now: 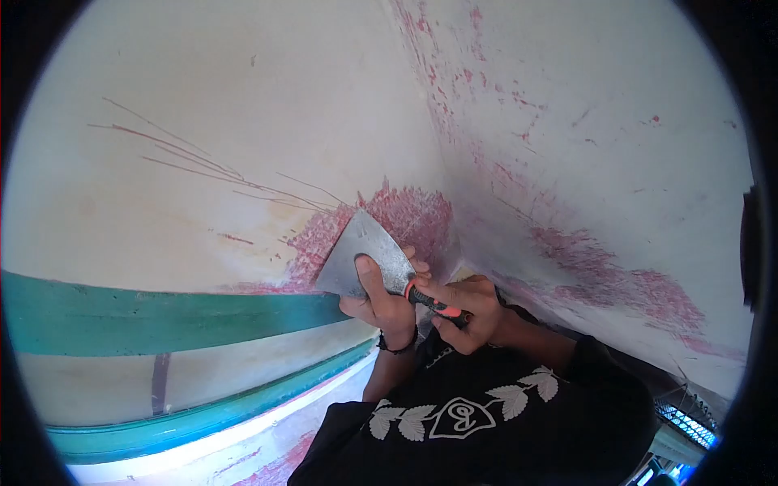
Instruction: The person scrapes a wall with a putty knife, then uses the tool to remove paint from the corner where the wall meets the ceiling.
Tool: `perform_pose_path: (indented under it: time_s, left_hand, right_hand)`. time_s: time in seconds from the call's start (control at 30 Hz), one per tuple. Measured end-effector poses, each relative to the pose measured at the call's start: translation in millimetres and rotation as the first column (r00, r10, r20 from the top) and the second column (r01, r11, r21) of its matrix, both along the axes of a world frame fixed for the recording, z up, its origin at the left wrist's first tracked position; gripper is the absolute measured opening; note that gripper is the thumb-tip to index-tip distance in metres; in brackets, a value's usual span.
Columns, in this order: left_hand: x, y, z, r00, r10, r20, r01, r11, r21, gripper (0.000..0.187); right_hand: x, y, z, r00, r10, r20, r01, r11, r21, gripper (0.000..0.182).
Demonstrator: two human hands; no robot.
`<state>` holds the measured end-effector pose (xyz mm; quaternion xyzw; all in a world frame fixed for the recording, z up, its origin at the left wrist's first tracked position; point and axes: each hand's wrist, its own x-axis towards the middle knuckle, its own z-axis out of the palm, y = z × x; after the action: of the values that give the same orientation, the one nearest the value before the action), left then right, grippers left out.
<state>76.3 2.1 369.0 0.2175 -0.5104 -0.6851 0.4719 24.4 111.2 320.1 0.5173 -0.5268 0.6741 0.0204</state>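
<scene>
A wide metal scraper [361,247] with a black and red handle lies against the wall, over a rough reddish patch [409,215] where the pale coating is scraped. My left hand [379,304] grips the blade, its thumb flat on the near face and fingertips showing past the blade's right edge. Around the handle, my right hand [466,312] is closed. The blade's wide edge faces up and left, its upper corner at the reddish patch and its lower corner near the green band.
A green band [178,324] runs along the left wall, with a second green ledge [203,417] below. The right wall [608,162] meets the left one at a corner and bears reddish scraped marks. Metal grating [685,425] shows at lower right.
</scene>
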Motion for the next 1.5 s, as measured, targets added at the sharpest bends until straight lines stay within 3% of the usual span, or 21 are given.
perform_pose_path:
  time_s: [0.1, 0.2, 0.5, 0.6, 1.0, 1.4, 1.5]
  left_hand:
    - [-1.3, -2.1, 5.2, 1.0, 0.001, -0.005, -0.001, 0.999, -0.049, 0.047]
    - [0.0, -4.1, -0.2, 0.998, -0.03, -0.047, 0.028, 0.999, -0.034, 0.046]
    - [-1.5, -5.7, 4.6, 0.998, -0.062, -0.023, 0.061, 0.998, -0.017, 0.044]
    - [2.6, -1.0, 0.3, 0.999, -0.01, -0.032, 0.009, 1.0, -0.025, 0.042]
    - [-0.1, -7.2, 7.2, 1.0, -0.011, -0.024, 0.009, 0.997, -0.076, 0.043]
    - [-2.7, 0.5, 9.9, 0.999, 0.02, -0.047, -0.024, 0.996, -0.089, 0.04]
    - [-9.0, -3.8, 19.2, 0.997, -0.019, -0.073, 0.012, 0.996, -0.087, 0.038]
  right_hand:
    - [-2.8, 6.6, 6.3, 0.998, 0.044, -0.035, -0.041, 0.997, 0.064, 0.059]
    - [2.3, -2.1, 6.1, 0.996, -0.05, -0.069, 0.048, 0.998, -0.035, 0.059]
    - [7.6, 4.3, 12.7, 0.997, -0.066, -0.048, 0.069, 0.995, 0.079, 0.06]
    - [6.3, 7.4, 4.5, 0.999, -0.013, -0.03, 0.014, 0.999, 0.032, 0.065]
    - [14.2, 3.5, 8.8, 0.998, -0.054, -0.045, 0.056, 0.996, 0.065, 0.062]
    - [12.4, -2.2, 6.0, 0.995, -0.099, -0.009, 0.098, 0.993, -0.059, 0.062]
    - [4.4, 2.0, 13.5, 0.996, -0.069, -0.059, 0.071, 0.997, 0.044, 0.061]
